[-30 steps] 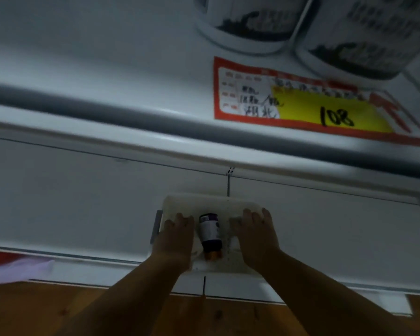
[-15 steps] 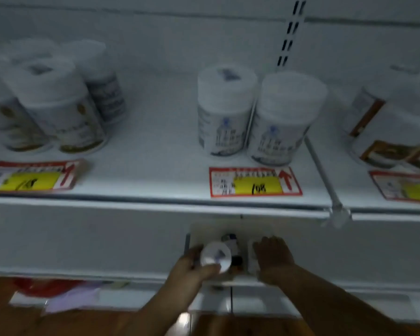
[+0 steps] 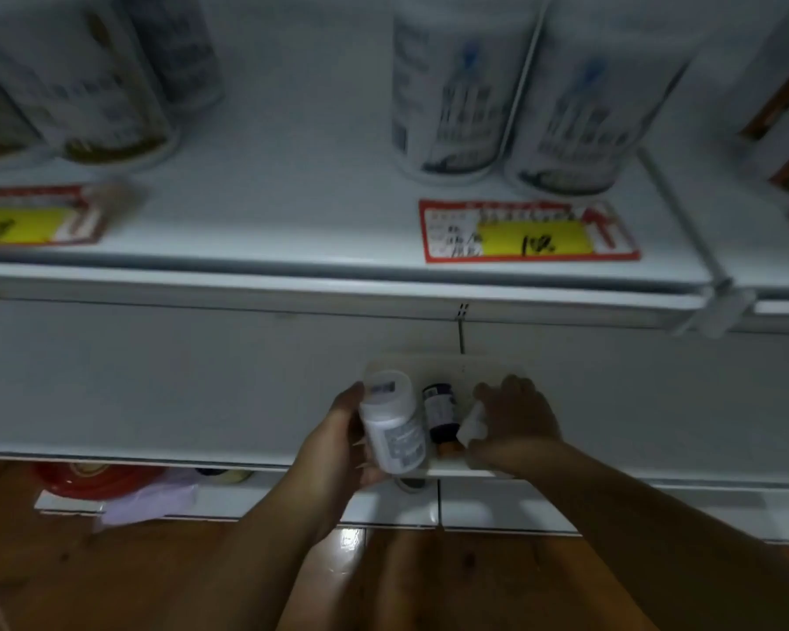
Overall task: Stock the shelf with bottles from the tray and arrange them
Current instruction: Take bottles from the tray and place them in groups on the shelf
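A white tray [image 3: 447, 364] rests on the lower shelf [image 3: 156, 393]. My left hand [image 3: 338, 439] grips a white bottle [image 3: 390, 425] with a grey label, lifted and tilted over the tray's left side. In the tray's middle lies a dark bottle [image 3: 439, 409] with an orange cap toward me. My right hand [image 3: 518, 419] is closed over a second white bottle [image 3: 472, 425] at the tray's right side; only its end shows.
The upper shelf [image 3: 292, 248] carries two large white canisters [image 3: 447, 84] in the middle, several more at far left [image 3: 87, 84] and some at the right edge. Red-and-yellow price tags [image 3: 527, 230] lie at its front. A red object [image 3: 87, 480] sits under the lower shelf, above wooden floor.
Both hands went from resting flat on bottles in the tray to gripping them. The left hand has lifted its white bottle up. The view has swung between floor and shelf.
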Demonstrator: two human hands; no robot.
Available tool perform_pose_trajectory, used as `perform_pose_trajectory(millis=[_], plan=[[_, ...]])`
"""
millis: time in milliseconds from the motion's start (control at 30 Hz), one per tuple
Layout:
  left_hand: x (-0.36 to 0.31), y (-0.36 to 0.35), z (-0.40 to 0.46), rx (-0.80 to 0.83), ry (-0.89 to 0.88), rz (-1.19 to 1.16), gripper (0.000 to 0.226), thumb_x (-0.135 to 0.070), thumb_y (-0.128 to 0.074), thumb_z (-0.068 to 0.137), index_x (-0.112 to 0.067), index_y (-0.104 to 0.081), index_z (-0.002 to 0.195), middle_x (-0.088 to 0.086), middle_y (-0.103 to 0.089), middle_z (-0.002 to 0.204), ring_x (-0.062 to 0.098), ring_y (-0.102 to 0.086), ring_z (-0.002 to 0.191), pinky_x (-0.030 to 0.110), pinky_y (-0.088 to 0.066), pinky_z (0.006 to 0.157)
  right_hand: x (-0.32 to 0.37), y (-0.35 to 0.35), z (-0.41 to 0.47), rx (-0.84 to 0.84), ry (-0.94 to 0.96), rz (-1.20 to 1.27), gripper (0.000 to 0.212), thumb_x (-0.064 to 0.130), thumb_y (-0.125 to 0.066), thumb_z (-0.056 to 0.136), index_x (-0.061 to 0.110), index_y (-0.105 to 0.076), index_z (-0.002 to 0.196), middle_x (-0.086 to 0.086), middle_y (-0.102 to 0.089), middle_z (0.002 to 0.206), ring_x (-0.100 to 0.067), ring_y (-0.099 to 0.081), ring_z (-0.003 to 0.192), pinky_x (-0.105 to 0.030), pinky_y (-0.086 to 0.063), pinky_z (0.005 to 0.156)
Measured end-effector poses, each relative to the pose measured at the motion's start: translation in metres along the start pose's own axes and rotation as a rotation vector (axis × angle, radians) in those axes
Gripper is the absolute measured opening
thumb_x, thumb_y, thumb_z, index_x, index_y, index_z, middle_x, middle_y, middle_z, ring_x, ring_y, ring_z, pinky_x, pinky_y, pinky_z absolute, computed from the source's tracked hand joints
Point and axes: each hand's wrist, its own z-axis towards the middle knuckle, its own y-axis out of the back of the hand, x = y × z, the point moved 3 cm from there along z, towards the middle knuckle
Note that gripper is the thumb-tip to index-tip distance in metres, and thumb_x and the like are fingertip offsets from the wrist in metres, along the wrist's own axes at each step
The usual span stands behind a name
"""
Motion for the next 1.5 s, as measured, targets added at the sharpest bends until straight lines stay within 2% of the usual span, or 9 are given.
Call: perform_pose_trajectory(millis=[167,367,500,667,967,1067,1200,1333,1500], plan=[[-0.024,-0.031,-0.062,0.048,0.053,-0.082,0.037,-0.044,-0.049,0.088,-0.017,-0.072,0.097,0.013,-0.077,0.092,0.030,-0.073,0.083,0.042,-0.059,0.061,-0.002,0.068,-0.099,0.038,-0.231,1.083,0.031,0.041,-0.072,0.072,0.020,-0.058,0.089,-0.001,-0.062,0.099,-0.017,-0.060,0.090,-0.028,-0.049,0.071],[-0.056,-0.055,-0.149,0.124,0.149,-0.133,0.053,-0.057,-0.032,0.092,-0.020,-0.067,0.106,0.011,-0.076,0.098,0.031,-0.069,0.093,0.045,-0.054,0.079,0.013,0.151,-0.215,0.249,-0.198,1.580,0.039,0.055,-0.051,0.084,0.028,-0.059,0.112,-0.003,-0.062,0.112,-0.019,-0.073,0.069,-0.029,-0.055,0.059],[-0.081,-0.065,-0.195,0.327,0.194,-0.101,0.065,-0.063,-0.029,0.087,-0.016,-0.065,0.112,0.016,-0.072,0.110,0.032,-0.067,0.102,0.046,-0.049,0.090,0.018,0.184,-0.259,0.242,-0.240,1.686,0.059,0.068,-0.039,0.080,0.026,-0.057,0.117,-0.005,-0.062,0.119,-0.027,-0.072,0.078,-0.033,-0.055,0.059],[-0.120,-0.074,-0.229,0.559,0.050,0.079,0.042,-0.032,-0.055,0.081,-0.012,-0.064,0.117,0.019,-0.066,0.121,0.036,-0.063,0.111,0.051,-0.052,0.090,0.022,0.214,-0.283,0.262,-0.149,1.671,0.074,0.074,-0.047,0.063,0.024,-0.060,0.117,-0.003,-0.070,0.111,-0.016,-0.071,0.075,-0.031,-0.055,0.059],[-0.203,-0.111,-0.259,0.439,-0.427,0.282,0.057,-0.038,-0.082,0.060,-0.022,-0.063,0.111,0.007,-0.072,0.111,0.026,-0.067,0.101,0.047,-0.051,0.090,0.013,0.301,-0.272,-0.045,0.156,1.783,0.061,0.057,-0.064,0.057,0.022,-0.066,0.108,-0.010,-0.075,0.098,-0.023,-0.072,0.089,-0.033,-0.058,0.065],[-0.244,-0.126,-0.251,0.414,-0.509,0.273,0.041,-0.053,-0.068,0.064,-0.031,-0.071,0.099,0.006,-0.075,0.099,0.027,-0.068,0.094,0.046,-0.053,0.082,0.009,0.348,-0.262,-0.134,0.256,1.748,0.060,0.053,-0.068,0.055,0.019,-0.066,0.104,-0.010,-0.072,0.102,-0.021,-0.072,0.086,-0.029,-0.057,0.064],[-0.307,-0.148,-0.224,0.159,-0.636,0.237,0.044,-0.056,-0.057,0.067,-0.025,-0.068,0.097,0.010,-0.069,0.106,0.032,-0.065,0.098,0.045,-0.053,0.082,-0.003,0.399,-0.217,-0.359,0.254,1.677,0.021,0.037,-0.061,0.082,0.026,-0.061,0.101,0.000,-0.064,0.108,-0.021,-0.065,0.095,-0.030,-0.053,0.074],[-0.338,-0.157,-0.184,-0.008,-0.710,0.378,0.062,-0.061,-0.046,0.079,-0.015,-0.058,0.119,0.013,-0.061,0.121,0.027,-0.061,0.099,0.036,-0.049,0.081,0.000,0.412,-0.158,-0.452,0.138,1.513,0.041,0.036,-0.057,0.085,0.018,-0.054,0.121,-0.011,-0.060,0.122,-0.029,-0.058,0.108,-0.048,-0.048,0.096],[-0.320,-0.156,-0.140,0.010,-0.720,0.495,0.051,-0.051,-0.040,0.094,-0.009,-0.060,0.115,0.018,-0.064,0.107,0.027,-0.060,0.087,0.034,-0.047,0.073,0.009,0.372,-0.122,-0.326,0.105,1.455,0.048,0.043,-0.053,0.087,0.016,-0.050,0.126,-0.012,-0.059,0.122,-0.028,-0.059,0.104,-0.046,-0.049,0.093]])
